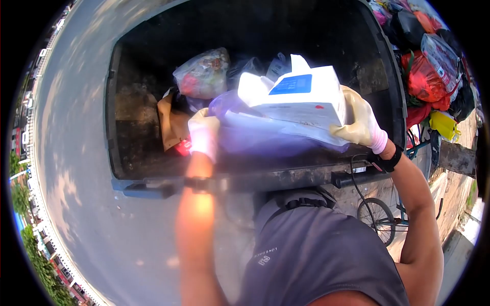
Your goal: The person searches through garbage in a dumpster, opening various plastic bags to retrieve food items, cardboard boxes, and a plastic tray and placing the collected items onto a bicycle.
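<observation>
Over the open bin I hold a white cardboard box [306,97] with raised flaps and a blue printed panel. My right hand [359,118], in a pale glove with a pink cuff, is closed on its right end. My left hand [204,130], gloved the same way, is closed at the edge of a purple translucent plastic bag [260,137] that hangs below the box and is smeared by motion. A tied clear bag of rubbish [204,74] lies deeper in the bin. Brown cardboard [172,122] leans just left of my left hand.
The dark bin [229,176] has a thick front rim right before my body. Bagged rubbish [429,76] is heaped to the right, with a yellow bag [444,125] at its foot. A bicycle wheel [376,221] stands low on the right. Grey road [76,153] stretches to the left.
</observation>
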Tool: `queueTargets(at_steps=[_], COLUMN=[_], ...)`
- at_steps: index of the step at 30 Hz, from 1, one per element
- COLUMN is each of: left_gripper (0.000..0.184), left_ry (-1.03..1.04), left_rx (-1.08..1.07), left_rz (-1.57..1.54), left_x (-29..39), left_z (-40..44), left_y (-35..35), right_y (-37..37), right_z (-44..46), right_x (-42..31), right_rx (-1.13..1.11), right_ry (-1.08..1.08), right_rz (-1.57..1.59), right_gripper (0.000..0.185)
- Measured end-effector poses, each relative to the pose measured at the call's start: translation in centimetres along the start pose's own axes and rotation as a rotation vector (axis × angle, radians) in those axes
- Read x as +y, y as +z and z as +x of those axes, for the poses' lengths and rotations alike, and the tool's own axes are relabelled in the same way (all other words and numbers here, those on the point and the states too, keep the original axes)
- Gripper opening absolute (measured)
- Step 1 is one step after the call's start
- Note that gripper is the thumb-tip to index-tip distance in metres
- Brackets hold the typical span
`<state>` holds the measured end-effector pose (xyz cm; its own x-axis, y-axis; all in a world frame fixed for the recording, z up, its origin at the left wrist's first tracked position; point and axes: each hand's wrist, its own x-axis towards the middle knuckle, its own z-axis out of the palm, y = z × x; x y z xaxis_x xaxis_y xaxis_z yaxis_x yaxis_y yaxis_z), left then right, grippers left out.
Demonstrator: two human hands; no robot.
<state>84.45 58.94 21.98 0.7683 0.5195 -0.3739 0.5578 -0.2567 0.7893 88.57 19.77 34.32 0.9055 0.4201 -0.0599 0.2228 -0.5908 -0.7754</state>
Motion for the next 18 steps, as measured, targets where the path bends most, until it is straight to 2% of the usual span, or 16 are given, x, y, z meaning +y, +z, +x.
queueTargets(at_steps=[1, 2, 3, 5, 9, 10, 13, 14, 18], left_gripper=[0.017, 0.017, 0.021, 0.020, 0.021, 0.048, 0.051, 0.049, 0.042], left_ry=[0.005, 0.108, 0.122, 0.214, 0.330, 0.285, 0.510, 0.370, 0.183], left_rx=[0.016, 0.029, -0.072, -0.223, -0.308, -0.341, -0.323, -0.414, -0.378], left_rz=[0.105, 0.279, 0.224, 0.276, 0.214, 0.212, 0.150, 0.102, -0.296], left_x=[1.0, 1.6, 0.8, 1.4, 4.7, 6.4, 5.4, 6.8, 5.9], left_z=[-0.6, -1.5, -1.2, -1.7, -4.0, -5.2, -5.9, -6.8, -6.9], left_y=[-0.5, -1.2, -1.2, -0.6, -1.3, -1.7, -3.0, -3.9, -5.3], right_y=[-0.7, -0.8, -1.7, -2.1, -3.3, -4.2, -6.8, -7.4, -9.1], right_z=[-0.1, 0.0, 0.1, 0.6, 1.0, 0.8, -0.9, -1.1, -1.9], right_x=[-0.3, 1.0, 2.4, 4.1, 4.6, 6.4, 10.6, 10.4, 10.5], right_rx=[-0.007, 0.078, 0.101, 0.108, 0.119, 0.121, 0.131, 0.130, 0.118], right_ry=[0.089, 0.093, 0.078, 0.105, 0.040, 0.059, 0.113, 0.117, 0.125], right_rz=[0.056, 0.413, 0.487, 0.453, 0.797, 0.891, 1.187, 1.230, 1.310], right_gripper=[0.073, 0.066, 0.062, 0.067, 0.069, 0.067, 0.068, 0.070, 0.071])
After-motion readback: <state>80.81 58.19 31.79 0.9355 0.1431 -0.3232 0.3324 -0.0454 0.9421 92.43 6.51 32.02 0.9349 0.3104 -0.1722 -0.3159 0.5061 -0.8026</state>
